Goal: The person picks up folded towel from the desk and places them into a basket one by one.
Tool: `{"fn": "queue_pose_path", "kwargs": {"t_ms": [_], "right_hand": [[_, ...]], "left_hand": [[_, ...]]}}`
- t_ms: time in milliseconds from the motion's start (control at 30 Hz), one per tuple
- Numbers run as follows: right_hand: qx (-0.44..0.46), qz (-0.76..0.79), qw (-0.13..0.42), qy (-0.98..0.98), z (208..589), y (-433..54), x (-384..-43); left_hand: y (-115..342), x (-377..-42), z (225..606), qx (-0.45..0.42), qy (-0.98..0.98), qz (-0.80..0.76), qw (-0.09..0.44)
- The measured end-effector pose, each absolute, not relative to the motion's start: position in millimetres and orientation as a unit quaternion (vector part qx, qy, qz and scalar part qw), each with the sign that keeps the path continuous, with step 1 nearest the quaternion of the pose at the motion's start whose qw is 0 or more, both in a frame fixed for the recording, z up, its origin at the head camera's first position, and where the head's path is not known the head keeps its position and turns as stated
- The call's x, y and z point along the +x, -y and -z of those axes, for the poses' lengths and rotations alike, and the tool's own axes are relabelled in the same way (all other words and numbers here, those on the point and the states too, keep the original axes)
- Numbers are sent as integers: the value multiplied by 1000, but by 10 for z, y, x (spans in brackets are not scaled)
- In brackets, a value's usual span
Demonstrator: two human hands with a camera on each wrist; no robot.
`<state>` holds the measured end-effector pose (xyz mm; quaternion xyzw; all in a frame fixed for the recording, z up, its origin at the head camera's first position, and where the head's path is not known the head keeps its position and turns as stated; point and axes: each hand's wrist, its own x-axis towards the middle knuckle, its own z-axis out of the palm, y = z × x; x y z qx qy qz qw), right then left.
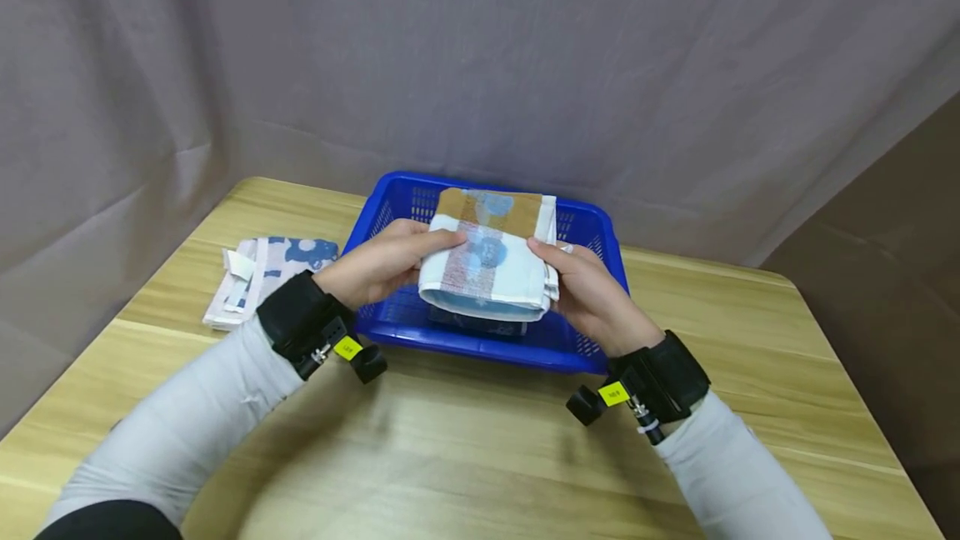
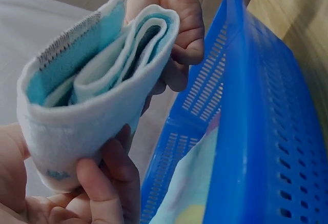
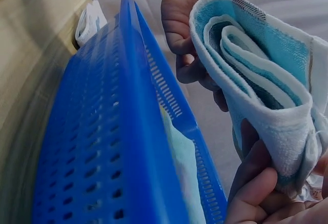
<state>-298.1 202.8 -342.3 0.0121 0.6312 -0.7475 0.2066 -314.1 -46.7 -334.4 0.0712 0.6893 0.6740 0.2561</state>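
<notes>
Both hands hold a folded towel (image 1: 487, 261), white with blue motifs and a brown band, above a blue plastic basket (image 1: 480, 345). The left hand (image 1: 390, 261) grips its left side, thumb on top and fingers beneath. On the right side, the right hand (image 1: 592, 294) pinches it the same way. Both wrist views show the towel's (image 2: 92, 116) rolled layers, with a light blue inner face. Inside the basket lies a pale green cloth (image 3: 184, 167), mostly hidden by the basket wall and the held towel.
A second folded towel (image 1: 281, 269), white with blue figures and a white tag (image 1: 238, 265), lies on the wooden table (image 1: 465, 457) left of the basket. A grey curtain (image 1: 525, 57) hangs behind the table.
</notes>
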Motion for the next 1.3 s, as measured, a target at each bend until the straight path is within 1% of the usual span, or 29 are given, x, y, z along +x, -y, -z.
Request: {"fn": "queue_pose_path", "kwargs": {"t_ms": [633, 1033, 1300], "right_hand": [[31, 706, 201, -678, 3394, -1981, -3345], [51, 677, 211, -703, 3405, -1950, -3498], [54, 664, 231, -709, 3458, -1926, -3583]], "left_hand": [[481, -3260, 3334, 69, -694, -678, 234], [502, -3325, 3335, 48, -708, -666, 232], [520, -3378, 3408, 48, -716, -658, 229]]}}
